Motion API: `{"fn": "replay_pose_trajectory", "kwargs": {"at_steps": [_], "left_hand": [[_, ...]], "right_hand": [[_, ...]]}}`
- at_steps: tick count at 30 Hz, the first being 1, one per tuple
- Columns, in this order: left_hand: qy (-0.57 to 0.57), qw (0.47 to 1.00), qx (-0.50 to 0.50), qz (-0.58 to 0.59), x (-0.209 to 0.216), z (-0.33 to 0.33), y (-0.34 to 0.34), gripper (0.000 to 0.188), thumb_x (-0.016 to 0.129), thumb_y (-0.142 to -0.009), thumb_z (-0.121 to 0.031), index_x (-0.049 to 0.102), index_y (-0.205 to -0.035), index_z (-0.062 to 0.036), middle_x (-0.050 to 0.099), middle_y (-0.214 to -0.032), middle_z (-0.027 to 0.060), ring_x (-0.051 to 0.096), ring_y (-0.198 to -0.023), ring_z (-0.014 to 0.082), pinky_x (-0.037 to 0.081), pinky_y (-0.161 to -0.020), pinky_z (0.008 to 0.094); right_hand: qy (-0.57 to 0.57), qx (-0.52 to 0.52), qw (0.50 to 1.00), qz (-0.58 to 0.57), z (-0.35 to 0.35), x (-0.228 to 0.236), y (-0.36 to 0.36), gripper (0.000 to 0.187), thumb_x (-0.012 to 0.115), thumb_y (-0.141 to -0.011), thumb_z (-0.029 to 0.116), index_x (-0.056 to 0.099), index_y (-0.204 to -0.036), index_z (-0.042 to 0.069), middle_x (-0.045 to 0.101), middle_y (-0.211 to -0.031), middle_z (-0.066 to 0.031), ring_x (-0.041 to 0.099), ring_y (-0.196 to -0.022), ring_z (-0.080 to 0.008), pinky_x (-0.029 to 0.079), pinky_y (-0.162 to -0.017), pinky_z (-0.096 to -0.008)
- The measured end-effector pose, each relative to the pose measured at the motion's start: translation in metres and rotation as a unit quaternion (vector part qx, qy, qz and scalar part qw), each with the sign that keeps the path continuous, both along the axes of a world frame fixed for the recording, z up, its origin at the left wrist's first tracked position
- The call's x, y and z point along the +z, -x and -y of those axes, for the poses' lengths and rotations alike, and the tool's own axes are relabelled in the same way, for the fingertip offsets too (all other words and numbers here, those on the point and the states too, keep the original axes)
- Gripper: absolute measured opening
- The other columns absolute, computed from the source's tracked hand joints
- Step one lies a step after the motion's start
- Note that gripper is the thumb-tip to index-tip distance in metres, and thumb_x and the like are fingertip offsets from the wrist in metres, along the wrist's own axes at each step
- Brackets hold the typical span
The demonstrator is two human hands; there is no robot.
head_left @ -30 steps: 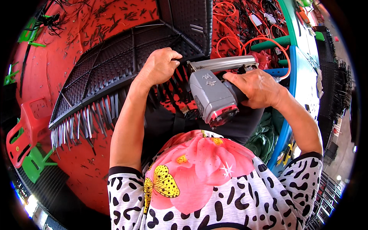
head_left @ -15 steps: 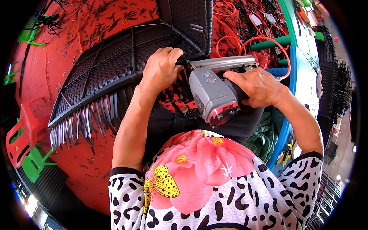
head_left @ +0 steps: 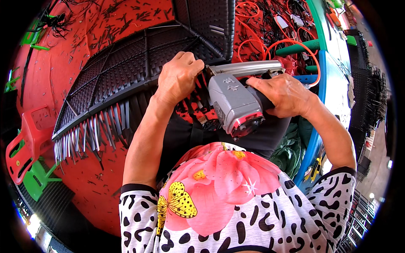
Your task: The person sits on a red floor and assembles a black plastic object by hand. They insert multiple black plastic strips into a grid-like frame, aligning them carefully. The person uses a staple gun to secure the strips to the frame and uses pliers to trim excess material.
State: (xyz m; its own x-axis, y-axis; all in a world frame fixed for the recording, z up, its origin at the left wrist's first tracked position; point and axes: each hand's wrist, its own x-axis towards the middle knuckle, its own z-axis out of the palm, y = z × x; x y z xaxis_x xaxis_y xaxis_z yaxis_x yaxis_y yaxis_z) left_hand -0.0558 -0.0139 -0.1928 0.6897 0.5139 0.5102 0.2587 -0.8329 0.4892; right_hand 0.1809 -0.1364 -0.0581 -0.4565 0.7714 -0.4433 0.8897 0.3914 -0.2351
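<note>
Across my lap lies a black woven wicker furniture frame (head_left: 120, 67), with loose strip ends (head_left: 95, 133) hanging from its near edge. My left hand (head_left: 179, 80) is closed on that edge near the frame's corner, its fingers bent over and partly hidden. A grey pneumatic staple gun (head_left: 234, 101) with a silver magazine sits in my right hand (head_left: 284, 95), the fingers wrapped round its handle. Its nose points at the frame's edge just right of my left hand; whether it touches cannot be made out.
An orange air hose (head_left: 291, 42) loops behind the staple gun. To the right stands a table with a blue edge (head_left: 322, 92). Red sheeting (head_left: 38, 80) strewn with black offcuts covers the floor. At left are a red plastic chair (head_left: 25, 143) and a green one (head_left: 37, 179).
My left hand has shifted very slightly along the frame's edge, its fingers curled a little more. The staple gun stays almost where it was.
</note>
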Motion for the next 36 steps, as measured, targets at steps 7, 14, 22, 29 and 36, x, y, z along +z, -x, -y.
{"fn": "replay_pose_trajectory", "kwargs": {"at_steps": [7, 14, 22, 29, 36], "left_hand": [[-0.059, 0.998, 0.005, 0.018, -0.002, 0.005, 0.001, 0.019, 0.061, -0.059, 0.001, 0.055, -0.075, -0.0072, 0.052, -0.077, 0.0062, 0.055, -0.074, 0.0264, 0.049, -0.059, 0.0353], [-0.081, 0.996, 0.014, 0.020, -0.004, 0.008, -0.001, 0.020, 0.061, -0.056, -0.001, 0.055, -0.074, -0.0073, 0.052, -0.080, 0.0052, 0.054, -0.075, 0.0240, 0.049, -0.062, 0.0329], [-0.086, 0.995, 0.027, 0.037, -0.007, 0.009, -0.002, 0.018, 0.060, -0.058, 0.000, 0.056, -0.073, -0.0070, 0.052, -0.080, 0.0049, 0.055, -0.076, 0.0229, 0.049, -0.063, 0.0319], [-0.059, 0.997, 0.027, 0.049, -0.010, 0.010, -0.001, 0.019, 0.067, -0.062, 0.004, 0.059, -0.077, -0.0047, 0.055, -0.075, 0.0052, 0.057, -0.071, 0.0246, 0.049, -0.061, 0.0325], [-0.041, 0.997, 0.008, 0.059, -0.003, 0.013, -0.001, 0.018, 0.069, -0.062, 0.003, 0.058, -0.075, -0.0046, 0.055, -0.075, 0.0062, 0.057, -0.072, 0.0263, 0.049, -0.061, 0.0336]], "right_hand": [[-0.006, 0.005, 1.000, -0.011, -0.003, 0.003, 0.001, 0.072, 0.076, -0.064, 0.017, 0.039, -0.124, 0.008, 0.064, -0.078, -0.0146, 0.065, -0.074, -0.0351, 0.052, -0.065, -0.0439], [0.006, 0.000, 1.000, -0.004, -0.004, 0.005, 0.002, 0.070, 0.075, -0.065, 0.017, 0.039, -0.124, 0.007, 0.064, -0.079, -0.0151, 0.065, -0.076, -0.0353, 0.052, -0.066, -0.0448], [0.028, -0.009, 1.000, 0.009, -0.007, 0.008, 0.005, 0.066, 0.075, -0.066, 0.017, 0.040, -0.122, 0.008, 0.064, -0.080, -0.0152, 0.064, -0.079, -0.0355, 0.052, -0.069, -0.0445], [0.039, -0.006, 0.999, -0.008, -0.011, 0.007, 0.005, 0.062, 0.073, -0.067, 0.016, 0.042, -0.120, 0.009, 0.064, -0.082, -0.0148, 0.063, -0.079, -0.0364, 0.051, -0.070, -0.0451], [0.014, -0.029, 0.999, 0.029, 0.010, 0.012, -0.002, 0.066, 0.073, -0.068, 0.018, 0.040, -0.125, 0.008, 0.064, -0.085, -0.0159, 0.063, -0.083, -0.0366, 0.050, -0.073, -0.0458]]}}
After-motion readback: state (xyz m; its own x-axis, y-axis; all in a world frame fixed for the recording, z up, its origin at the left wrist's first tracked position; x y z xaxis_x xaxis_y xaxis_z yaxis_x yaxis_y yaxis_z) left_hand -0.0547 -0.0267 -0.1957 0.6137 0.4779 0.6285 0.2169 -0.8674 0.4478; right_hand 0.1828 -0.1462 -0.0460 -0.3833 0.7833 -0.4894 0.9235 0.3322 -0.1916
